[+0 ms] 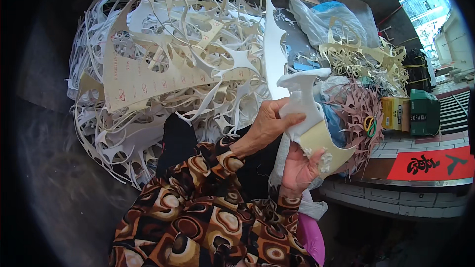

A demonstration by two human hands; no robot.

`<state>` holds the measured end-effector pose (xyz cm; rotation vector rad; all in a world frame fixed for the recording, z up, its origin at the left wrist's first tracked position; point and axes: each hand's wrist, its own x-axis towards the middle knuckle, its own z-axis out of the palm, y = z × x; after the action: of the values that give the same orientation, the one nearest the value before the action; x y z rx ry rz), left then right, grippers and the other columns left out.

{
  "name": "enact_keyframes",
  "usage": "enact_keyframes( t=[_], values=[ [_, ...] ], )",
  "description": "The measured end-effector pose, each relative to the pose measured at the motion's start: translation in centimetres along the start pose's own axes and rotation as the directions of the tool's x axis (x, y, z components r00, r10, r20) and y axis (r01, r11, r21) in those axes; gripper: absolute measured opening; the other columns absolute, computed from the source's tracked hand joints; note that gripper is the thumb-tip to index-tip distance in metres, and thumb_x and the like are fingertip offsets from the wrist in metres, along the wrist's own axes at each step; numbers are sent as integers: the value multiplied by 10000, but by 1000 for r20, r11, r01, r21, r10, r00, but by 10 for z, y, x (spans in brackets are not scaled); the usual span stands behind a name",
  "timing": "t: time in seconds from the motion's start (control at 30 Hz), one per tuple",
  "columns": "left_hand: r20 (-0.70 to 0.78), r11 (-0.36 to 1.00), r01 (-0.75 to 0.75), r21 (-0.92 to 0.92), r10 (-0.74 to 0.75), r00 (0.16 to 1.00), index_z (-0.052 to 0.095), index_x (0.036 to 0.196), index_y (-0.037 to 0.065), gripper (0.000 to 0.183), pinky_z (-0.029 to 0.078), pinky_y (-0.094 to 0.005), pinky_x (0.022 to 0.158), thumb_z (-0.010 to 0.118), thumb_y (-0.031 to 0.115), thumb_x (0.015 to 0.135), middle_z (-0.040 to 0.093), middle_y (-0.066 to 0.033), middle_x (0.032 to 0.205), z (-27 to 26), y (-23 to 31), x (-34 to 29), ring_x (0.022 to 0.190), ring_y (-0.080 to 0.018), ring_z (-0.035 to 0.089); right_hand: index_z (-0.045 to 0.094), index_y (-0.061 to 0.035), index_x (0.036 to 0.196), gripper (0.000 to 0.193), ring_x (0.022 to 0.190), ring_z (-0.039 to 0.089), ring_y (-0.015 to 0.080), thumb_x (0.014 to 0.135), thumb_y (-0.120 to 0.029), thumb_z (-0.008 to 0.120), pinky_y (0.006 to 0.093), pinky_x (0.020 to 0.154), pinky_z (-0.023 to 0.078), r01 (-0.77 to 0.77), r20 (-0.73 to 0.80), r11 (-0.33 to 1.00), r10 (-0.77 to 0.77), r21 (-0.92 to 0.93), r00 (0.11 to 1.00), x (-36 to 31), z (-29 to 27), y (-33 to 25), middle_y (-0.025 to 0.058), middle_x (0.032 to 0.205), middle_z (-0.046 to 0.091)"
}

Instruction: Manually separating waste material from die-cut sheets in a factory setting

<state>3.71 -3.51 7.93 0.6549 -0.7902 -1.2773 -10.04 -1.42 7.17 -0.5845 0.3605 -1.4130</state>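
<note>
In front of me is a cut-out scrap of sheet material, with a white padded side (303,98) and a cream-coloured side (316,137). My left hand (267,124) pinches the white part between thumb and fingers. Lower down, my right hand (300,169) grips the cream part, its fingers partly hidden behind the sheet. Small white fluffy shreds (324,161) cluster at my right thumb. Left of my hands rises a large heap of white and cream sheet offcuts (163,86), full of rounded holes and thin strips.
Mauve offcuts (361,118) lie to the right, with green-and-yellow-handled scissors (370,126) on them. Beyond are more cream offcuts (391,62), a clear plastic bag (341,22), a yellow box (395,112) and a green box (424,113). A pink tub (310,240) stands below my right arm.
</note>
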Motion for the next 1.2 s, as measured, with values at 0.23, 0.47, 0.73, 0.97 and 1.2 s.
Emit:
enact_keyframes(
  t=[0.23, 0.47, 0.73, 0.97, 1.2],
  values=[
    [117, 630, -459, 626, 506, 854, 566, 907, -7, 263, 447, -244, 672, 679, 107, 699, 610, -85, 848, 9, -22, -5, 768, -109, 566, 334, -29, 1265, 462, 1176, 378, 241, 887, -257, 468, 406, 1011, 275, 90, 29, 944, -85, -317, 996, -15, -14, 14, 103, 1275, 396],
    [-228, 994, 55, 91, -33, 973, 606, 910, -13, 211, 490, -243, 604, 650, 33, 709, 637, -76, 794, -3, -29, 4, 704, -124, 604, 333, -6, 1260, 462, 1163, 410, 268, 885, -243, 462, 450, 1016, 289, 5, -29, 938, -16, -347, 999, -7, -12, 26, 139, 1276, 397],
    [-291, 944, 196, -267, -273, 917, 569, 944, -40, 322, 510, -304, 654, 682, -34, 642, 622, -111, 844, -11, -24, 12, 737, -184, 611, 306, 3, 1282, 463, 1230, 325, 299, 882, -173, 459, 476, 1055, 199, -158, -65, 979, 168, 132, 984, -3, -32, 30, 165, 1321, 347],
    [-228, 821, 222, -526, -387, 893, 537, 1005, -18, 360, 507, -335, 713, 684, -11, 676, 608, -100, 884, -20, -41, 20, 796, -218, 600, 337, 13, 1264, 453, 1239, 309, 299, 877, -182, 470, 473, 1066, 171, -184, -33, 947, 200, 262, 979, -1, -34, 33, 170, 1317, 353],
    [-257, 725, 60, -686, -319, 912, 503, 1028, -6, 300, 511, -365, 750, 621, 16, 753, 587, -85, 928, -28, -39, 25, 849, -237, 583, 363, -29, 1259, 444, 1211, 359, 292, 872, -212, 482, 498, 1059, 170, -177, 64, 938, 166, 297, 984, -4, -45, 26, 170, 1296, 383]
  ],
)
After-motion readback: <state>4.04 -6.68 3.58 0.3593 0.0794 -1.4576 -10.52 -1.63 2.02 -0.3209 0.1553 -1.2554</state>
